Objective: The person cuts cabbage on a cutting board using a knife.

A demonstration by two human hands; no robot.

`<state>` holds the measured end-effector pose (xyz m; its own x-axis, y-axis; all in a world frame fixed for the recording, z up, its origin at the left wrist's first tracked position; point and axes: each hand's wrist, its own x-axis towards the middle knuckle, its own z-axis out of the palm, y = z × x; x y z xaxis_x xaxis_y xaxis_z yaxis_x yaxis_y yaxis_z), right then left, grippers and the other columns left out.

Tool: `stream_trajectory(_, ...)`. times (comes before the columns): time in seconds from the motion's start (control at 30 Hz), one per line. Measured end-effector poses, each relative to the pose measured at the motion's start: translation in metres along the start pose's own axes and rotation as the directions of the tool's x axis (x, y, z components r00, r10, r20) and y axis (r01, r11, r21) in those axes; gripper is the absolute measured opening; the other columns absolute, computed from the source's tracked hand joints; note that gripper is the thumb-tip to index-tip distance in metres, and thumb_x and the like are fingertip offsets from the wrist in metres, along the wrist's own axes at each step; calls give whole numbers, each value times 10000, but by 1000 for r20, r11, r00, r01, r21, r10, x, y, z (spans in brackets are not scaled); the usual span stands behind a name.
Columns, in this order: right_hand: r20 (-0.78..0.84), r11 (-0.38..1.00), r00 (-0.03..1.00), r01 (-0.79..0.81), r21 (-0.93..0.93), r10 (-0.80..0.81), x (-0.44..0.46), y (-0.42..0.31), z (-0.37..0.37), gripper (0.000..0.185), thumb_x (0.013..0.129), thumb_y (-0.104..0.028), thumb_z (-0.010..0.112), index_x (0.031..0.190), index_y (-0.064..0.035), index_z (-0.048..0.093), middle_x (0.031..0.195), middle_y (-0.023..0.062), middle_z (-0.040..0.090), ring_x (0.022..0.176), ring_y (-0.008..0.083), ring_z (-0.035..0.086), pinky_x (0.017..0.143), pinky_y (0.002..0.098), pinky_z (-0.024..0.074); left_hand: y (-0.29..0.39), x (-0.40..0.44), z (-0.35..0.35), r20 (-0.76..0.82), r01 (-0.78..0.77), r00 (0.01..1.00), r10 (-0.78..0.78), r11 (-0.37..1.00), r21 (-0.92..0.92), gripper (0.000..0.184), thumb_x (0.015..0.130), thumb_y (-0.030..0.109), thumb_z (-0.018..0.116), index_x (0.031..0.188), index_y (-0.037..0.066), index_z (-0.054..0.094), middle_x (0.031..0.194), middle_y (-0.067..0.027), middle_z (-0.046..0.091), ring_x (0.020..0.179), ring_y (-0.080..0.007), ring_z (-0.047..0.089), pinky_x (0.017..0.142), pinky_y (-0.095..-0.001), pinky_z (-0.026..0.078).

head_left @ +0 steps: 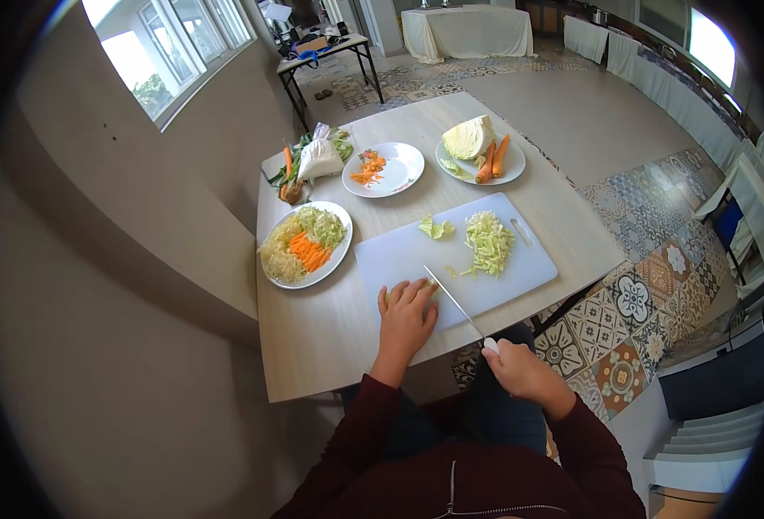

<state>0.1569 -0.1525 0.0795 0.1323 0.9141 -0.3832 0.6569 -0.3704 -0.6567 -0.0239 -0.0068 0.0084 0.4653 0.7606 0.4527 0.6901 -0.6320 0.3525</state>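
Observation:
My right hand is closed round the white handle of a knife, whose blade points up and left over the white cutting board. On the board's lower left, my left hand rests with bent fingers on a small greenish piece, mostly hidden under the fingertips beside the blade tip. A pile of chopped cabbage lies on the board's right half. Some loose cabbage leaf pieces are near its top edge.
A plate of shredded vegetables stands left of the board. Behind are a plate with carrot bits, a plate with a cabbage wedge and carrots, and a white plastic bag among vegetables. A wall borders the left.

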Motion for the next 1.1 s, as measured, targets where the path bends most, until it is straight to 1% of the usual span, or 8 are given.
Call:
stream_trajectory(0.13, -1, 999, 999, 33, 17, -33, 19, -11, 2, 502, 1018, -378, 469, 957, 104, 596, 886, 378, 637, 922, 531, 624, 802, 554, 508, -1, 0, 0, 3, 3, 1000, -3, 1000, 7, 357, 875, 219, 656, 1229, 174, 649, 1308, -17, 613, 1248, -279, 512, 1126, -572, 241)
stream_trajectory(0.23, -35, 999, 999, 28, 22, -28, 21, -12, 8, 492, 1013, -370, 477, 964, 104, 597, 887, 380, 636, 917, 534, 625, 806, 561, 507, -1, 0, 0, 7, 6, 1000, -6, 1000, 8, 359, 874, 219, 657, 1230, 172, 647, 1310, -18, 613, 1252, -282, 511, 1126, -573, 240)
stream_trajectory(0.33, -91, 997, 993, 71, -29, -73, 14, -1, 17, 472, 1010, -367, 487, 945, 90, 586, 869, 372, 641, 887, 536, 629, 788, 569, 510, 0, 0, 0, 8, 10, 1000, -10, 1000, 1, 357, 873, 217, 657, 1226, 168, 647, 1310, -19, 612, 1253, -283, 511, 1127, -575, 240)
stream_trajectory(0.43, -98, 997, 994, 35, -71, -42, -5, 2, 17, 440, 1008, -359, 500, 939, 70, 565, 842, 360, 647, 854, 538, 633, 761, 575, 512, 0, 0, 0, 2, 10, 1000, -10, 1000, -2, 354, 869, 210, 660, 1220, 162, 647, 1308, -19, 612, 1251, -283, 512, 1127, -576, 242)
stream_trajectory(0.73, -32, 992, 999, -8, -127, 4, -47, 7, 2, 416, 1016, -336, 490, 938, 72, 528, 792, 349, 644, 785, 530, 639, 707, 580, 513, 0, 0, 0, -4, 7, 1000, -7, 1000, -17, 356, 859, 198, 672, 1212, 159, 649, 1302, -21, 615, 1236, -278, 519, 1127, -572, 246)
stream_trajectory(0.87, -24, 990, 1000, 11, -143, -15, -58, 12, -3, 414, 1018, -337, 486, 930, 65, 523, 782, 344, 644, 775, 531, 637, 694, 580, 512, 1, -1, 0, -30, 11, 999, -12, 999, -33, 323, 857, 184, 674, 1179, 157, 670, 1280, -22, 627, 1227, -275, 525, 1121, -583, 249)
stream_trajectory(0.97, -27, 990, 999, 16, -142, -20, -60, 16, -5, 408, 1019, -335, 484, 933, 62, 521, 773, 340, 643, 772, 531, 636, 690, 580, 510, -2, -2, 3, -36, 42, 998, -45, 996, -75, 290, 855, 168, 677, 1144, 162, 691, 1247, -21, 643, 1214, -273, 533, 1113, -594, 256)
stream_trajectory(1.1, -61, 992, 997, 28, -125, -36, -47, 16, 5, 403, 1017, -334, 487, 935, 59, 524, 762, 336, 640, 776, 535, 630, 697, 584, 506, -2, -2, 3, -49, 36, 998, -40, 995, -91, 292, 838, 143, 677, 1128, 169, 704, 1223, -21, 652, 1203, -272, 541, 1107, -599, 262)
